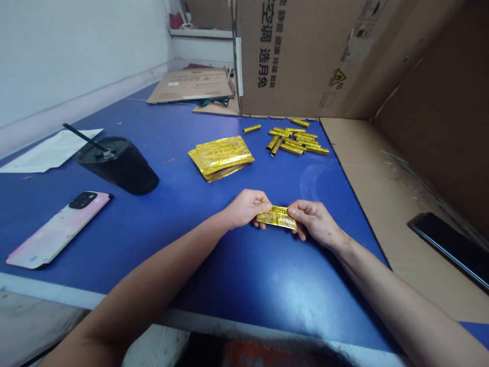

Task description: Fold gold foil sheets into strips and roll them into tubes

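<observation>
My left hand (247,206) and my right hand (315,220) pinch the two ends of a folded strip of gold foil paper (276,217), held low over the blue table (237,275). Both hands have their fingers closed on the strip. Farther back lies a stack of flat gold foil sheets (220,156). Behind that, to the right, is a heap of several rolled gold foil tubes (295,140), with one tube (251,128) lying apart on the left.
A black cup with lid and straw (118,164) and a pink-cased phone (58,229) sit at the left. A white paper (49,151) lies beyond. A big cardboard box (305,56) stands at the back; cardboard sheet (385,204) with a dark phone (451,247) lies right.
</observation>
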### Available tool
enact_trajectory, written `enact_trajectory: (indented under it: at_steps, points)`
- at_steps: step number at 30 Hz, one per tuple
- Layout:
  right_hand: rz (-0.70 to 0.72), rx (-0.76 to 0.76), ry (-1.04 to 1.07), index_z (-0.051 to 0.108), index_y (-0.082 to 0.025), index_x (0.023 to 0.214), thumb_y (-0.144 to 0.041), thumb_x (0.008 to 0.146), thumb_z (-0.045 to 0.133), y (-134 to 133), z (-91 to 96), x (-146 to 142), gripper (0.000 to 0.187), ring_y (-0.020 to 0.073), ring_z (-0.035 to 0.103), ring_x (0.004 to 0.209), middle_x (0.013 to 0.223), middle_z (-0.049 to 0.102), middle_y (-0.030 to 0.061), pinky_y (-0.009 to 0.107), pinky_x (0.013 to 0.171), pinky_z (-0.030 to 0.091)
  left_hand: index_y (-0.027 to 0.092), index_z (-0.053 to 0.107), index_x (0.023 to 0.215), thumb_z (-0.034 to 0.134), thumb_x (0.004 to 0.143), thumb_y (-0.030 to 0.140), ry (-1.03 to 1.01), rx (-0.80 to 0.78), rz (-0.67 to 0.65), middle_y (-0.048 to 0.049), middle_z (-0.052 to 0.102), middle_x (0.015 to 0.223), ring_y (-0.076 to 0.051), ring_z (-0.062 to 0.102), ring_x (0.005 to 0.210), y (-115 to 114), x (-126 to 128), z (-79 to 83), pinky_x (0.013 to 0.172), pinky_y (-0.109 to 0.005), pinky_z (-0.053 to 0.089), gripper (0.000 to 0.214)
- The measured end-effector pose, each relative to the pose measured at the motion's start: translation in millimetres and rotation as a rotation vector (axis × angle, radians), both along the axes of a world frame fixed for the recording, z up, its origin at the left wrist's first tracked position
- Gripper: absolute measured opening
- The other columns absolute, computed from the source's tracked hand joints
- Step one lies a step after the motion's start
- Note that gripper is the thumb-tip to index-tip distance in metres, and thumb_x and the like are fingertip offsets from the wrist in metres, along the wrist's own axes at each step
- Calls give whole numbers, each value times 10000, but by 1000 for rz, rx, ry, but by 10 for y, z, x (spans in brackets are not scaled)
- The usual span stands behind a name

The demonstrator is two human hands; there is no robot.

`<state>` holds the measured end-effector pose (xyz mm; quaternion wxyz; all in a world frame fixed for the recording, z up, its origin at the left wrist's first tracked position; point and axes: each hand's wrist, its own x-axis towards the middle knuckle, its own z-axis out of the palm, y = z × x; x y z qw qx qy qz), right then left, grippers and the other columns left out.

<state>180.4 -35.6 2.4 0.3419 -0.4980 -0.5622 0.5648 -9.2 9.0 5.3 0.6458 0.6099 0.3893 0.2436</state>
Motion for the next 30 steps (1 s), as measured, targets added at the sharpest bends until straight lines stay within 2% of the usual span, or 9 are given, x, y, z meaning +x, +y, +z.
enact_trajectory:
  at_steps: [4, 9, 13, 21, 27, 30]
  points:
    - [54, 2, -60, 510, -160, 683, -452, 772, 517, -1, 22, -4, 304, 61, 427, 331, 438, 518, -48, 183, 360, 306, 112, 490, 695, 484, 802, 128, 39, 39, -3, 23, 546, 471, -79, 542, 365, -21, 4, 18, 353, -137, 380, 108]
    - [187, 56, -186, 544, -148, 722, -447, 763, 533, -39, 36, -45, 303, 64, 418, 454, 548, 477, -46, 191, 423, 326, 117, 517, 699, 501, 777, 191, 146, 137, -106, 27, 536, 484, -84, 544, 385, -123, 59, -7, 366, -150, 405, 109]
    - [185, 121, -236, 510, -154, 660, -439, 792, 490, -80, 17, -77, 314, 57, 356, 458, 534, 407, -57, 183, 410, 294, 125, 531, 711, 494, 778, 242, 179, 205, -131, 28, 541, 510, -78, 551, 399, -160, 76, -55, 361, -133, 393, 140]
    - [143, 52, -213, 517, -161, 703, -456, 798, 459, -55, 17, -57, 315, 58, 409, 361, 487, 446, -58, 177, 347, 309, 120, 498, 675, 536, 763, 185, 82, 94, -51, 40, 521, 482, -76, 522, 346, -76, 16, -10, 338, -150, 399, 115]
    - [122, 63, -208, 506, -163, 677, -464, 792, 462, -65, 22, -47, 325, 52, 409, 336, 461, 443, -65, 166, 327, 307, 120, 486, 693, 505, 809, 234, 34, 49, -105, 34, 531, 455, -76, 540, 358, -44, 1, -22, 354, -135, 399, 164]
    - [105, 48, -191, 512, -159, 684, -474, 788, 469, -70, 19, -40, 334, 51, 409, 329, 456, 459, -60, 166, 324, 307, 122, 478, 703, 461, 836, 222, 21, 49, -82, 34, 527, 441, -76, 533, 346, -36, 5, -33, 346, -136, 392, 168]
